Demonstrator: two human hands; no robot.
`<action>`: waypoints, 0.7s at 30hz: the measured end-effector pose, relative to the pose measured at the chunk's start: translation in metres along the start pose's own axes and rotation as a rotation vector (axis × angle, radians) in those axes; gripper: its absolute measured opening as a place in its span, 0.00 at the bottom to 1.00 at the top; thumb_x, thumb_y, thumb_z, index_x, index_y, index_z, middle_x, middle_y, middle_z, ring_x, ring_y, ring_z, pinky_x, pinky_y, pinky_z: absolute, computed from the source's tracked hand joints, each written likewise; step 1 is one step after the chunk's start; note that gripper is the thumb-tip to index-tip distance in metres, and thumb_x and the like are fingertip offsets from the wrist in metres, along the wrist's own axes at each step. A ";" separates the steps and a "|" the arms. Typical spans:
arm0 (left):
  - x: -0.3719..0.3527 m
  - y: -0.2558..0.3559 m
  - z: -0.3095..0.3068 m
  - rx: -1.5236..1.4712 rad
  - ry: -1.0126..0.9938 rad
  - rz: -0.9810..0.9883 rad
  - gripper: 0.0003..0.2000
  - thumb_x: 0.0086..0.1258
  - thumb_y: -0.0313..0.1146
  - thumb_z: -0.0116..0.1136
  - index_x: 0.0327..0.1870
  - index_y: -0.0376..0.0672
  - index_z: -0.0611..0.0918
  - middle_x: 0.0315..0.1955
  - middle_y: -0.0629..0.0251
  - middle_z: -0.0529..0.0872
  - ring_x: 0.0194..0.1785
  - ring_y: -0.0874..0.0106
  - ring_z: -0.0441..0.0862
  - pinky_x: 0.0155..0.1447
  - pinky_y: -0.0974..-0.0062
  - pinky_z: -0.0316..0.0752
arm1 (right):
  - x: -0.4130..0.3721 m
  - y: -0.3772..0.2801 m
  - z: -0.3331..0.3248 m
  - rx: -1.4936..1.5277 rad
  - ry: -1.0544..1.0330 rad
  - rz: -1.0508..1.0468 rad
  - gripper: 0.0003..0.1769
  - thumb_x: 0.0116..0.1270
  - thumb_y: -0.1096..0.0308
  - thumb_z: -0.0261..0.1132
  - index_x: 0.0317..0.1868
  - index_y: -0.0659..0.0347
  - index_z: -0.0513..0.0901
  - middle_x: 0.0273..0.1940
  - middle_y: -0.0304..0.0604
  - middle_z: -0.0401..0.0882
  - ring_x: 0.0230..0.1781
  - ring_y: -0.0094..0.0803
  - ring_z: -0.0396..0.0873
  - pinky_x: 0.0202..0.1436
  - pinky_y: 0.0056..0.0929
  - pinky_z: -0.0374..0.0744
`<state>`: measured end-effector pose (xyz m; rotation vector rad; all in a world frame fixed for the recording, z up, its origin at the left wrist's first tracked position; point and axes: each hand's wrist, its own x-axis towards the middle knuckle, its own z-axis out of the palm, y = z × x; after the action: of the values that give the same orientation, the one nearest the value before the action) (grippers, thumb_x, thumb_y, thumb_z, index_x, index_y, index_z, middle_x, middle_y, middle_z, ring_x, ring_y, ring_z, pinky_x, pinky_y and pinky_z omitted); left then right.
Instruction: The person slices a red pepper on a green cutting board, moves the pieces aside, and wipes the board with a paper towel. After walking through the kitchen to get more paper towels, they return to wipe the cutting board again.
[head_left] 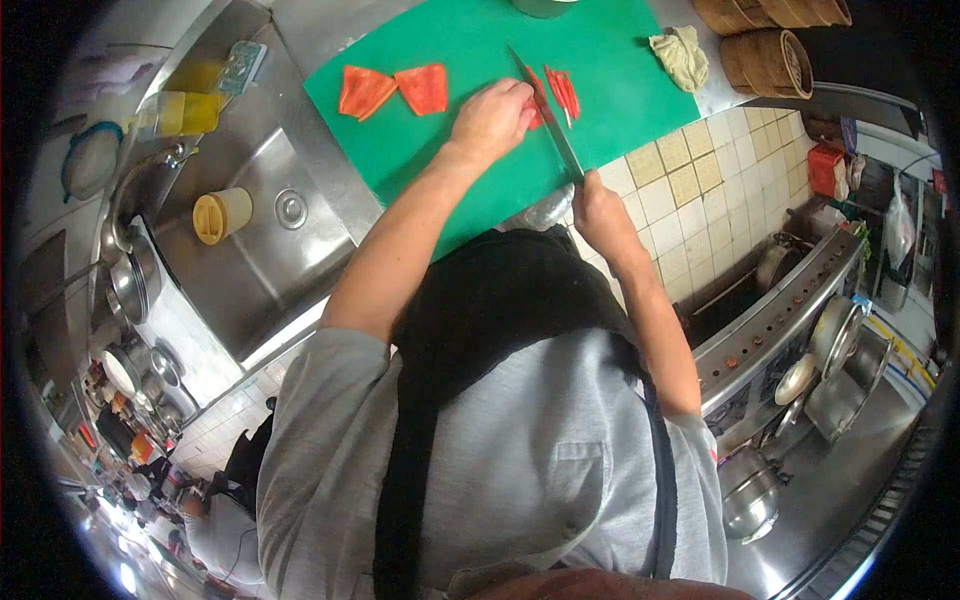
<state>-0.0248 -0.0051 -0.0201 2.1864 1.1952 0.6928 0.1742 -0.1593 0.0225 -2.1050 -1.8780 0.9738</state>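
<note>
On the green cutting board (460, 40), my left hand (490, 120) has its fingers curled down over a piece of red pepper (534, 117), mostly hidden beneath them. My right hand (603, 215) grips the handle of a long kitchen knife (560, 136). Its blade lies across the board right beside my left fingertips, point away from me. Just right of the blade are thin red pepper strips (563, 92). Two flat red pepper pieces, one on the left (366, 92) and another beside it (421, 90), rest left of my left hand.
A crumpled cloth (681, 59) lies at the board's right edge, near bamboo steamers (765, 65). To the left is a steel sink (270, 265) holding a yellow-lidded container (221, 215). A stove front (775, 330) runs along the right. Another person (222, 535) is behind at lower left.
</note>
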 end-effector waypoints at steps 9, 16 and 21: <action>0.003 0.006 -0.002 0.037 -0.038 -0.059 0.10 0.69 0.33 0.68 0.48 0.42 0.84 0.43 0.55 0.86 0.48 0.49 0.87 0.53 0.51 0.84 | -0.031 0.002 0.005 -0.015 -0.008 0.076 0.09 0.78 0.70 0.56 0.48 0.68 0.68 0.33 0.75 0.83 0.38 0.75 0.84 0.41 0.69 0.79; -0.003 0.007 -0.001 -0.001 0.013 -0.068 0.11 0.69 0.33 0.69 0.50 0.42 0.85 0.46 0.55 0.87 0.49 0.49 0.87 0.55 0.52 0.84 | 0.004 0.009 0.016 -0.011 0.021 -0.021 0.09 0.78 0.70 0.56 0.48 0.68 0.68 0.33 0.75 0.83 0.38 0.75 0.83 0.42 0.68 0.79; -0.001 0.006 -0.003 0.022 -0.039 -0.082 0.12 0.69 0.34 0.69 0.50 0.41 0.85 0.47 0.53 0.87 0.50 0.48 0.87 0.55 0.52 0.84 | -0.009 -0.003 -0.002 -0.012 0.008 0.021 0.09 0.78 0.70 0.56 0.48 0.68 0.68 0.34 0.75 0.83 0.39 0.75 0.83 0.43 0.68 0.79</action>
<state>-0.0238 -0.0081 -0.0145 2.1460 1.2704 0.6034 0.1725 -0.1666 0.0293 -2.1359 -1.8668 0.9591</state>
